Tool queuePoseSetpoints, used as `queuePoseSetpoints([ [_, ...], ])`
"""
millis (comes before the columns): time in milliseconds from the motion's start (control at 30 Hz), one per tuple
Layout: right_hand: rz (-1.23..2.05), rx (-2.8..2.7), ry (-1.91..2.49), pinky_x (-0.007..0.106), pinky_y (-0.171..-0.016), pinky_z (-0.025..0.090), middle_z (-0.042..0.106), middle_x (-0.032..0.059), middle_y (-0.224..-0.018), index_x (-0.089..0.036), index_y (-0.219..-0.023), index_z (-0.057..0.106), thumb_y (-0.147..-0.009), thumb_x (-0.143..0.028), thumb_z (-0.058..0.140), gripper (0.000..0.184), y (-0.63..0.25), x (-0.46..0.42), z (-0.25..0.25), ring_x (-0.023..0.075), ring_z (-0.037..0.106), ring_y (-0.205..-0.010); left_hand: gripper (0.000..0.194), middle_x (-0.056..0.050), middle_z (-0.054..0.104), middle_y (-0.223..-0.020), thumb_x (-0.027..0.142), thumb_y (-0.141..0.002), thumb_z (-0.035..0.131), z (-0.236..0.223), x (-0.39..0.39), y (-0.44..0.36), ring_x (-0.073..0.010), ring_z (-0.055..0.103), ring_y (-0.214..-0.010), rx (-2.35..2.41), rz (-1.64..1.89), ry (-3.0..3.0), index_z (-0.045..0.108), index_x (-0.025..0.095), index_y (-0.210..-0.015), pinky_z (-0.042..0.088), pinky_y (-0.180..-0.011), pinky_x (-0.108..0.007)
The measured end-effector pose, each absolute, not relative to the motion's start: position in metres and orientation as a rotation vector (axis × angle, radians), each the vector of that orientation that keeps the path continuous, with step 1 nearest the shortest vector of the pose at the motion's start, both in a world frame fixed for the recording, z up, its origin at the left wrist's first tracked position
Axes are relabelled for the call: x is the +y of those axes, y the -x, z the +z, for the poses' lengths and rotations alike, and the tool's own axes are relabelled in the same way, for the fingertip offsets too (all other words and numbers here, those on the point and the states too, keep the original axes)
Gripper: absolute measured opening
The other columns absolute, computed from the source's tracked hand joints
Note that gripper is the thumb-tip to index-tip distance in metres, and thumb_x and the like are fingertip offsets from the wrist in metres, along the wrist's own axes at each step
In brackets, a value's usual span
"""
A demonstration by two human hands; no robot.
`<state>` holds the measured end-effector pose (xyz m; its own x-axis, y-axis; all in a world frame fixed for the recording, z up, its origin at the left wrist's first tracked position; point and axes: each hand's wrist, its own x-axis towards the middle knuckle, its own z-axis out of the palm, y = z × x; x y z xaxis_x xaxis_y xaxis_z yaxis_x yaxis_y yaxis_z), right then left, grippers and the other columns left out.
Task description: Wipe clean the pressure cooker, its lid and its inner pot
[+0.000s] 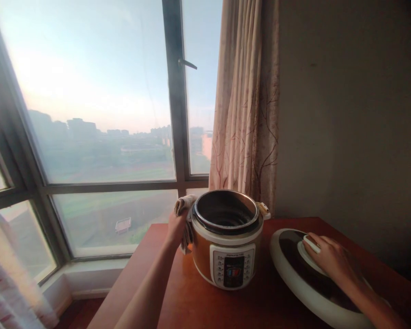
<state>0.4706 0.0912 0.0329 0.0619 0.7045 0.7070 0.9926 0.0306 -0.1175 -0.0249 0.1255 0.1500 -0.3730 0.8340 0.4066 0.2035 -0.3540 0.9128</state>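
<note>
An electric pressure cooker [202, 256] stands upright on the table with its top off, and the metal inner pot [226, 214] inside shows a dark interior. At the cooker's left side my left hand [178, 225] is closed around a folded, striped cloth [187, 235]; the cooker handle there is hidden. To the right of the cooker is its large round lid [289, 274], white-rimmed with a dark top. My right hand [330, 256] wraps round the white handle [311, 244] on that lid. Whether the lid rests fully on the table I cannot tell.
The reddish-brown table [137, 278] reaches to the wall [342, 114] on the right. Behind it hangs a patterned curtain [241, 100], beside a large window [102, 100]. Another curtain [10, 278] hangs at the lower left.
</note>
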Motion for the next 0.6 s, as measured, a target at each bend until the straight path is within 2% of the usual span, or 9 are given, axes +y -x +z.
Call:
queuePoseSetpoints([
  [100,-0.649,-1.745,1.757,0.041,-0.078,0.051,0.074,0.0118,-0.088,-0.023,-0.100,0.073,-0.088,-0.045,0.045,0.038,-0.463,0.090,0.018,0.0307,0.068,-0.084,0.037,-0.008,0.075,-0.100,0.038,-0.068,0.063,0.149,0.127,0.026,-0.0286,0.067,-0.097,1.406,1.771,-1.380,0.071,0.015,-0.097,0.051,-0.086,-0.037],
  [233,-0.693,-1.768,1.811,0.044,-0.084,0.050,0.074,0.0128,-0.099,-0.021,-0.107,0.071,-0.090,-0.044,0.043,0.039,-0.455,0.086,0.012,0.0325,0.067,-0.091,0.036,-0.008,0.075,-0.101,0.039,-0.070,0.063,0.150,0.125,0.025,-0.0288,0.066,-0.099,1.412,1.763,-1.377,0.071,0.016,-0.098,0.051,-0.087,-0.038],
  [600,-0.663,-1.785,1.930,0.044,-0.078,0.049,0.071,0.0132,-0.101,-0.023,-0.106,0.070,-0.091,-0.045,0.046,0.036,-0.448,0.080,0.000,0.0332,0.067,-0.093,0.037,-0.008,0.075,-0.103,0.039,-0.071,0.063,0.151,0.124,0.024,-0.0296,0.066,-0.101,1.393,1.771,-1.380,0.072,0.016,-0.100,0.051,-0.087,-0.037],
])
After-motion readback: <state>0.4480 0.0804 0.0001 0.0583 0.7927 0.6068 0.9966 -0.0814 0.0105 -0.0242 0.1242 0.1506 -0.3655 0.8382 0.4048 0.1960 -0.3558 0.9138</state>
